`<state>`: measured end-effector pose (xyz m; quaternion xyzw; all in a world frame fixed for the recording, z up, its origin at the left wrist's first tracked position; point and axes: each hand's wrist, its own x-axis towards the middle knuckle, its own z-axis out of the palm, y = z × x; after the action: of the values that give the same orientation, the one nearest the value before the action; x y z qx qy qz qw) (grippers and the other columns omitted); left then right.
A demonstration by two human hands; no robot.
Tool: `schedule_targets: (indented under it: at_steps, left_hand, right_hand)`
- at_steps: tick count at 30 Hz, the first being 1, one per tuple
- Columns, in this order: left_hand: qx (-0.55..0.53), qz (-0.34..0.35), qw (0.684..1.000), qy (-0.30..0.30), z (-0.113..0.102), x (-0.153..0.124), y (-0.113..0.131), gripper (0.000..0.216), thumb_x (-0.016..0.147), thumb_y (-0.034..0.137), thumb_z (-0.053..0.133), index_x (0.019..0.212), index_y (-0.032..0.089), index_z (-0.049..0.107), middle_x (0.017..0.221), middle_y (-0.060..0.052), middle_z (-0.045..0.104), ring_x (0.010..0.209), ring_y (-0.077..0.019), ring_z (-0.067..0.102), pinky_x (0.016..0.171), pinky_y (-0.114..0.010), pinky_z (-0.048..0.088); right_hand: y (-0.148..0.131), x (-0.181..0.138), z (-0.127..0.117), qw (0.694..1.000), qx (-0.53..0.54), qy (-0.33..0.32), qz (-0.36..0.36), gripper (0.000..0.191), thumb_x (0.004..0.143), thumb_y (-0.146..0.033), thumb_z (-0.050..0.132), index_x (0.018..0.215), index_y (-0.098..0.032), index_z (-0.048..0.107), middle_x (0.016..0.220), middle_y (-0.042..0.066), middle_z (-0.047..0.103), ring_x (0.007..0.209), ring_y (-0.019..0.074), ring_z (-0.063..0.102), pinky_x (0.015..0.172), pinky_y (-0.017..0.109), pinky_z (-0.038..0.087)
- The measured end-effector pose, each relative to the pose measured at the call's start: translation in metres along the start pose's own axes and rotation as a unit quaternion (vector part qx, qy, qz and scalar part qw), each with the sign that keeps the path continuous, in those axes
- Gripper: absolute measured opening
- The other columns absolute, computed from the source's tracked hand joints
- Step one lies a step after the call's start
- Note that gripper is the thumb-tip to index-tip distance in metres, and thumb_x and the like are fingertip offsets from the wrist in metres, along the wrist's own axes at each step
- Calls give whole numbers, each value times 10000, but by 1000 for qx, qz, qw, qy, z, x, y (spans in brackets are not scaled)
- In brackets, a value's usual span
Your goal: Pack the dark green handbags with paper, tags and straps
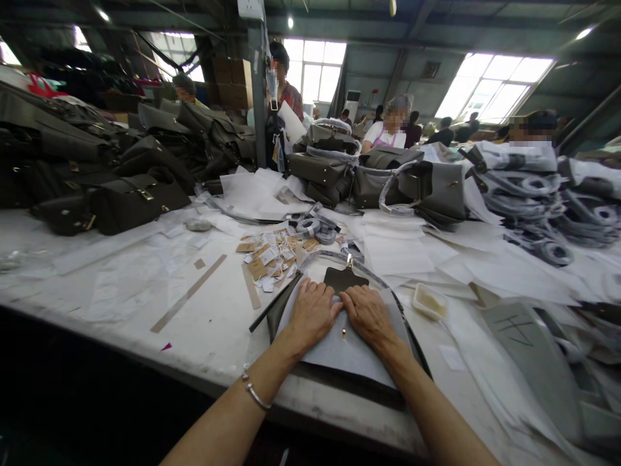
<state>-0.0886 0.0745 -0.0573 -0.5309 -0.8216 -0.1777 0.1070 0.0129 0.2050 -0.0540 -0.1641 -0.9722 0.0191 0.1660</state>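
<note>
Bag: in the head view, the bag (pixel 278 320) lies on the counter (pixel 223 340) near its edge, toward 5 o'clock.
Hands: left (pixel 317 310) and right (pixel 371 314) rest palms down, thumbs nearly meeting, fingers bent; whether they pinch anything, I cannot tell.
Sheet: thin and pale, the sheet (pixel 349 357) over the front probably slides and creases easily.
Weight: likely light, soft-sided.
Handle: the handle (pixel 330 254), arching toward 12 o'clock, looks wrapped and perhaps slippery.
Hold: best by both upper sides, sparing the clasp (pixel 349 262).
</note>
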Motion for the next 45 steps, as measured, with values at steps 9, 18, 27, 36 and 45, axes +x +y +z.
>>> schedule_targets:
  at_steps: [9, 18, 27, 36, 45]
  left_hand:
    - [-10, -26, 1000, -12, -3, 3, 0, 211, 987, 343, 472, 994, 185, 611, 1000, -59, 664, 999, -223, 581, 1079, -446, 322]
    - [27, -55, 998, 13, -7, 3, 1, 242, 966, 359, 500, 981, 169, 648, 999, -89, 666, 1066, -267, 559, 1131, -518, 240]
    - [20, -47, 998, 23, -3, 3, 0, 214, 964, 318, 482, 956, 173, 639, 990, -92, 678, 1046, -272, 572, 1114, -533, 263]
    - [7, -86, 996, 24, -1, 2, -1, 141, 916, 182, 450, 918, 186, 590, 941, -86, 676, 1016, -263, 597, 1130, -513, 271]
    - [-65, -79, 994, 39, -8, -3, -2, 416, 857, -12, 327, 1148, 204, 531, 1171, -73, 650, 1151, -210, 582, 1181, -519, 202]
  right_hand:
    - [0, 7, 2, 979, 19, -71, 188, 393, 988, -539, 395, 909, -219, 609, 735, 58, 698, 694, 235, 673, 593, 301, 368]
    - [13, 6, 17, 971, 63, 75, 216, 708, 905, -474, 542, 1449, -80, 318, 1311, 244, 506, 1135, 345, 582, 843, 406, 478]
    - [22, 10, 3, 939, 246, 71, 232, 491, 917, -568, 416, 1116, -194, 664, 1046, 97, 679, 909, 249, 611, 840, 380, 459]
    - [17, 4, -11, 926, 273, 55, 255, 643, 926, -690, 262, 567, -223, 520, 613, 29, 575, 626, 193, 518, 613, 304, 369]
    - [1, -6, -9, 985, 69, 67, 141, 361, 941, -503, 470, 737, -216, 546, 778, 12, 566, 647, 153, 513, 613, 283, 320]
